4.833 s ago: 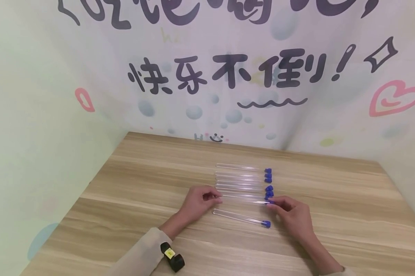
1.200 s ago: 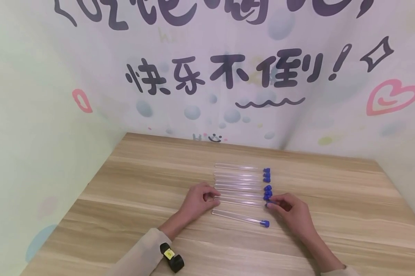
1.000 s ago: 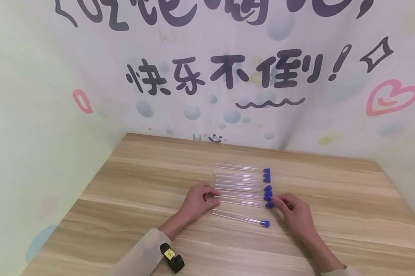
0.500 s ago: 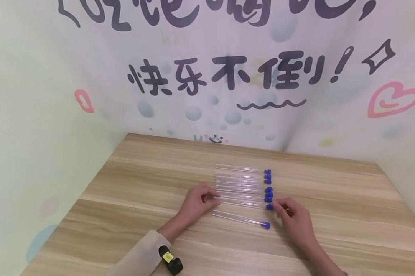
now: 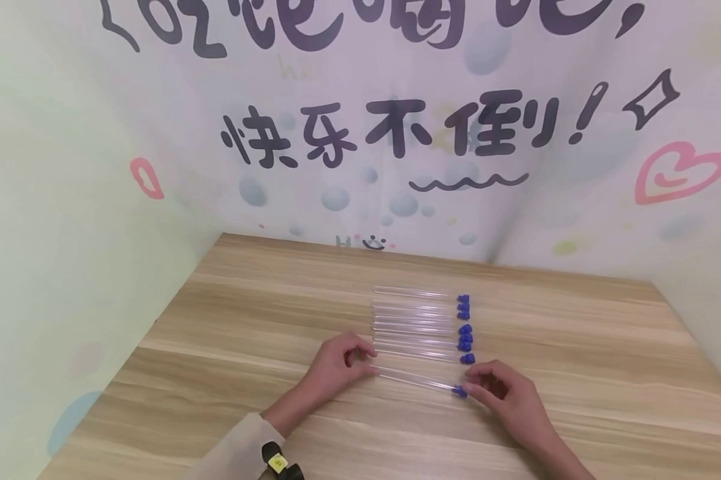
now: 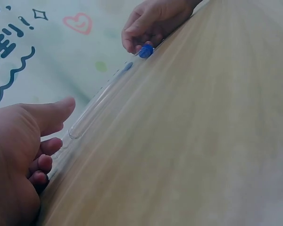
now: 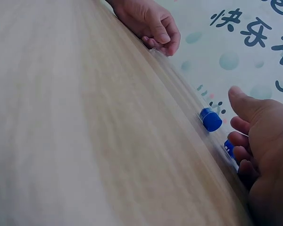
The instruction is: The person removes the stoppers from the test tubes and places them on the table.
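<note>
Nearest to the person, a clear test tube (image 5: 413, 380) with a blue cap (image 5: 460, 392) lies slightly slanted on the table. My left hand (image 5: 335, 363) is by its rounded end, and the left wrist view shows the thumb apart from the tube (image 6: 95, 112). At the capped end is my right hand (image 5: 510, 399); in the right wrist view its thumb and fingers stand apart beside the blue cap (image 7: 211, 120). Beyond lies a row of several more capped test tubes (image 5: 414, 327), roughly parallel, caps to the right. Neither hand grips anything.
The wood-grain table (image 5: 246, 300) ends at a printed cloth backdrop (image 5: 312, 220) at the back, with pale walls at the sides. A black band (image 5: 279, 461) with a yellow label is on the left sleeve (image 5: 234, 450).
Earlier both hands held a test tube at the near end of the row. They laid it there, let go, and came nearer to the person, to the slanted tube's two ends.
</note>
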`<action>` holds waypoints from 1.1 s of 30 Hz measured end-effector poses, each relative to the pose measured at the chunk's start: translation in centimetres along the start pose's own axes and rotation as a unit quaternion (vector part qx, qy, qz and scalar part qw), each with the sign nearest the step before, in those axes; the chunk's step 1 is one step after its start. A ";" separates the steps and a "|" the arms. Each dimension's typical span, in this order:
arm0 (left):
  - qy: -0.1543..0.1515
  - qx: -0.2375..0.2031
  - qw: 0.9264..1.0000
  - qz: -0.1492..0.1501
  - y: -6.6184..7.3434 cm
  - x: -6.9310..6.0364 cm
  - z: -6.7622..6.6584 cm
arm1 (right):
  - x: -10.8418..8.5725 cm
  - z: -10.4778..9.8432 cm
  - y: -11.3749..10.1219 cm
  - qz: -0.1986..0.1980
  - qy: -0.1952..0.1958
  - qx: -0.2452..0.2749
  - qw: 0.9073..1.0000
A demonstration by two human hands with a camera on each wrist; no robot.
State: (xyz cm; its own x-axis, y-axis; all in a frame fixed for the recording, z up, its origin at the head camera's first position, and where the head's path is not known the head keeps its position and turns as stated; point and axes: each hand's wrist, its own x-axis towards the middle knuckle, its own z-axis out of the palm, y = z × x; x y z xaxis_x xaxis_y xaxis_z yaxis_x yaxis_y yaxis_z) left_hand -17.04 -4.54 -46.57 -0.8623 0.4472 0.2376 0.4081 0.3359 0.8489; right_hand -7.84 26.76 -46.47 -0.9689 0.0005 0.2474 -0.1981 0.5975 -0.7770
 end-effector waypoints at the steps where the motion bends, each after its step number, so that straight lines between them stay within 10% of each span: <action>1: -0.005 0.002 1.000 -0.002 0.0 -0.1 0.0 | 0.0 0.1 0.1 -0.008 -0.004 0.005 1.000; 15: -0.052 0.033 0.998 0.001 0.2 -0.1 -0.2 | 0.1 0.3 0.2 -0.075 -0.029 -0.037 0.996; 33: -0.059 0.023 0.998 0.003 0.1 -0.1 -0.1 | -0.1 0.4 0.1 -0.021 -0.018 -0.022 0.999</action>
State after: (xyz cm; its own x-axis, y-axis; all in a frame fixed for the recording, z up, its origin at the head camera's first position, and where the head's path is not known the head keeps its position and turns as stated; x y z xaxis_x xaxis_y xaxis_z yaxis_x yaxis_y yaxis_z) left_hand -16.95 -4.64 -46.40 -0.8200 0.5423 0.1832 0.4286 0.3695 0.8244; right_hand -7.85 26.46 -46.78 -0.9645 -0.0536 0.2585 -0.2333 0.6313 -0.7396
